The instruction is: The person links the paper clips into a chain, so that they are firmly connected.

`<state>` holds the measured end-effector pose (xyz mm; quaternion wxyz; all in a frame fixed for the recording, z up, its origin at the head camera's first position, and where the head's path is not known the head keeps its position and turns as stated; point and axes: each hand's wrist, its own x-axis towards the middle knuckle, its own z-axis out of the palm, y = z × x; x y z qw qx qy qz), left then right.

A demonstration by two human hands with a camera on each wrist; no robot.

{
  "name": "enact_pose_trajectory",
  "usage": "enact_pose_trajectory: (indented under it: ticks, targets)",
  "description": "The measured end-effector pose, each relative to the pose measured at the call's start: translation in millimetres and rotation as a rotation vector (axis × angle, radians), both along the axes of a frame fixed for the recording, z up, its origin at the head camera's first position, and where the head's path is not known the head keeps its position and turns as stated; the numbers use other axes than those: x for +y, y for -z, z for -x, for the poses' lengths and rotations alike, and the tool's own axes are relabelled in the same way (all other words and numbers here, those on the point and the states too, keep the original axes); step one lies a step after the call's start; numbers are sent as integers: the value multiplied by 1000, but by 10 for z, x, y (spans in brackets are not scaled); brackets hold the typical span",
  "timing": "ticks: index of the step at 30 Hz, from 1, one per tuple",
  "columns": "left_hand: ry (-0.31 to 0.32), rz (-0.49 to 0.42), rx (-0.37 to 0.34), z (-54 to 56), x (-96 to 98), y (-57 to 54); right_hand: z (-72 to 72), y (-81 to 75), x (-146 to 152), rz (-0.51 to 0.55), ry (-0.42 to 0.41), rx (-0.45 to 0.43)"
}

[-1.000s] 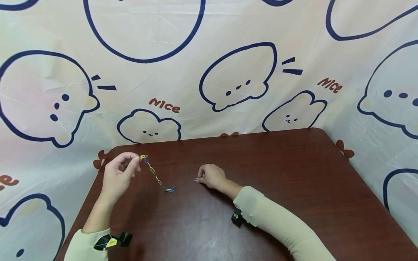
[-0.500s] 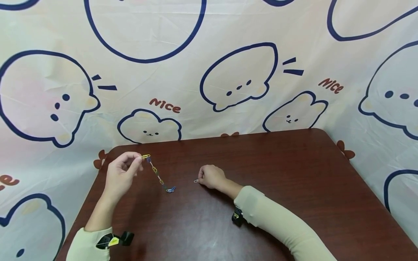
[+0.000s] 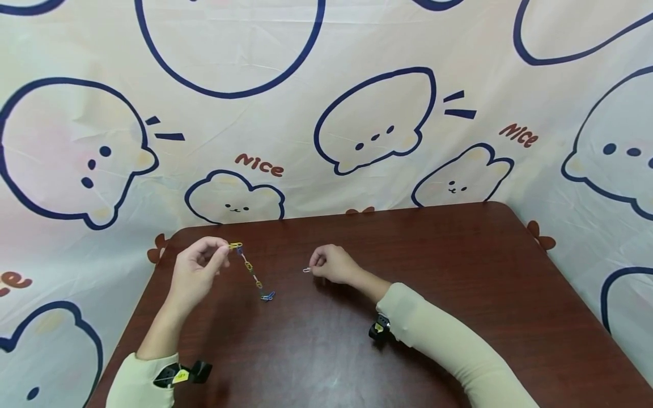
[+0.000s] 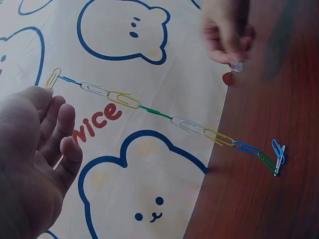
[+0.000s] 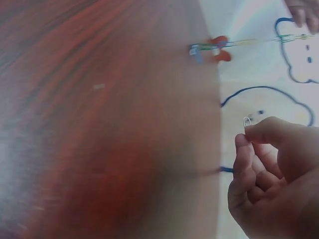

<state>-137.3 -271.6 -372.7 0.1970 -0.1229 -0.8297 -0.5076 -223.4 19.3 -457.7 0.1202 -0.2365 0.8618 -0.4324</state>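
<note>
My left hand (image 3: 199,273) pinches a yellow paper clip (image 4: 53,78) between thumb and forefinger. From it a chain of linked paper clips (image 4: 155,112) slants down, with blue, white, yellow and green links. The chain's low end, with a blue paper clip (image 4: 278,152), lies bunched on the table. To the right, my right hand (image 3: 334,265) pinches a single white paper clip (image 5: 246,120) above the table, its looped end sticking out past the fingertips. A gap separates this clip from the chain.
Beneath both hands spreads a dark brown wooden table (image 3: 433,272) with rounded far corners. A pale cloth (image 3: 372,34) printed with cartoon figures hangs behind it and along the sides. Each sleeve carries a black wrist camera (image 3: 380,328).
My left hand has shifted slightly right with the yellow paper clip, and the chain hangs steeper. My right hand has risen a little with the white paper clip.
</note>
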Motion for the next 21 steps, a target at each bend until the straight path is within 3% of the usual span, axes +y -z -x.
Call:
enact_pose_trajectory:
  ticks: [11, 21]
  targets:
    - [41, 26, -2, 22, 103, 3, -79, -606, -41, 229, -19, -18]
    - [75, 50, -35, 58, 219, 41, -207, -892, -145, 374, -47, -105]
